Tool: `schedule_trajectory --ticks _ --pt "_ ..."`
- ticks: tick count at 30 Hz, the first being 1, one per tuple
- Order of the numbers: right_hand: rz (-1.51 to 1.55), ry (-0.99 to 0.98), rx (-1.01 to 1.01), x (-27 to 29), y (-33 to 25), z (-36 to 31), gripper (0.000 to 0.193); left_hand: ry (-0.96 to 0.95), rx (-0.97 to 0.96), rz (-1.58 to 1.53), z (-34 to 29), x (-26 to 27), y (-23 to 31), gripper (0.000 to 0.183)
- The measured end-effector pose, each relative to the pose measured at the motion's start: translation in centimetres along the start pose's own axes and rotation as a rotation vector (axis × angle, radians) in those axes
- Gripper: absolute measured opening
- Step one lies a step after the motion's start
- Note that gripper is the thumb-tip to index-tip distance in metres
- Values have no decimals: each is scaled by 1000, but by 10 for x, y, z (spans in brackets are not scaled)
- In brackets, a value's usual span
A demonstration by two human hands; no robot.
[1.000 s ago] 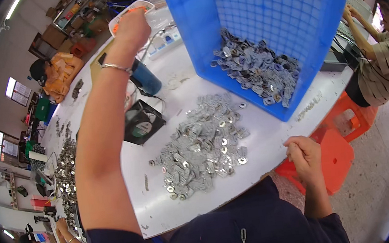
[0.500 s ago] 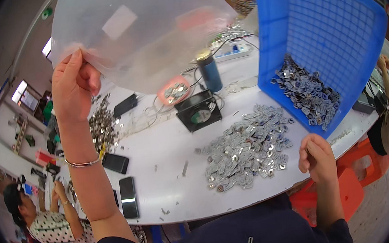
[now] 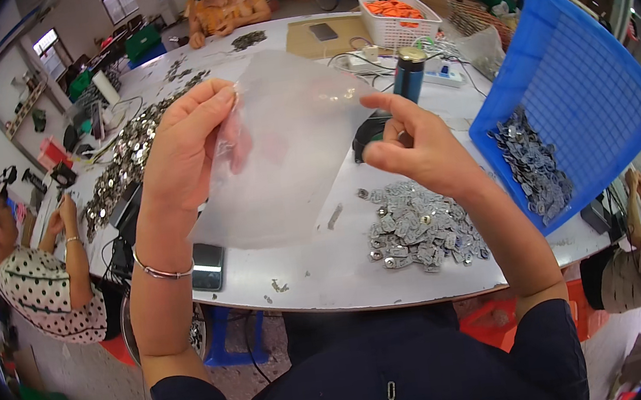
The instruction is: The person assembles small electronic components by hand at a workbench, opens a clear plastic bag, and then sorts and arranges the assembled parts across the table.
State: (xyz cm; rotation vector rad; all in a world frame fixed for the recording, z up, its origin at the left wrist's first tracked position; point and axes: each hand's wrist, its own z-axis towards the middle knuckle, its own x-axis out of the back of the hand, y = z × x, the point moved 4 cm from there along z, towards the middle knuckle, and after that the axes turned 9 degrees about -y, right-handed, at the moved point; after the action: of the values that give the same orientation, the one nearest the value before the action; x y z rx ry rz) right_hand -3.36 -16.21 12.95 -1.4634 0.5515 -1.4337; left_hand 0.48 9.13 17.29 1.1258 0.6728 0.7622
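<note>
A cloudy see-through plastic bag (image 3: 285,164) hangs in front of me above the table. My left hand (image 3: 195,139) is closed on its upper left edge, thumb pressed against the fingers. My right hand (image 3: 417,145) is beside the bag's right edge, with thumb and forefinger apart and nothing seen between them. Below that hand lies a heap of small grey metal pieces (image 3: 422,228) on the white table (image 3: 322,285). A tilted blue plastic crate (image 3: 578,99) stands to the right, with more such pieces (image 3: 530,168) inside.
A dark flask (image 3: 409,78) with a gold-coloured lid stands behind my right hand. Farther back is a white basket (image 3: 400,29) of orange things. Shiny metal pieces (image 3: 129,147) spread along the left, and a phone (image 3: 207,266) lies near the front edge. Other people sit at the left, far side and right.
My left hand has come down and inward with the bag, which was held up high before. My right hand has risen from the table's front edge to the bag's right side.
</note>
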Motion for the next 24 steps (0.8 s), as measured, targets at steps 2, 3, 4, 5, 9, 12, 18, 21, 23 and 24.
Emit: schedule_trajectory --ticks 2,3,4,5,9,12,18,21,23,24 --pt "45 74 22 -15 1 14 77 4 -27 -25 -4 7 -3 16" --pt "-6 156 58 -17 -1 19 78 13 -5 -37 -6 10 -4 17" --pt "-60 239 93 -18 -1 24 80 21 16 -50 -7 13 -7 17" --pt "-157 281 152 -16 0 32 81 21 20 -51 -7 15 -7 17" --pt "-82 115 144 -12 -10 48 39 -88 108 38 -8 13 -7 16" --pt "-296 66 141 -17 -12 43 25 -142 154 151 -9 16 -9 17" --pt "-137 240 83 -14 -3 13 23 -201 266 437 -26 1 6 31" --pt "-126 334 141 -20 -7 -6 21 -373 346 389 -41 7 9 29" --pt "-150 408 220 -24 -7 -15 21 -442 351 361 -47 7 4 29" --pt "-182 386 247 -26 -3 -22 18 -435 351 363 -54 6 5 29"
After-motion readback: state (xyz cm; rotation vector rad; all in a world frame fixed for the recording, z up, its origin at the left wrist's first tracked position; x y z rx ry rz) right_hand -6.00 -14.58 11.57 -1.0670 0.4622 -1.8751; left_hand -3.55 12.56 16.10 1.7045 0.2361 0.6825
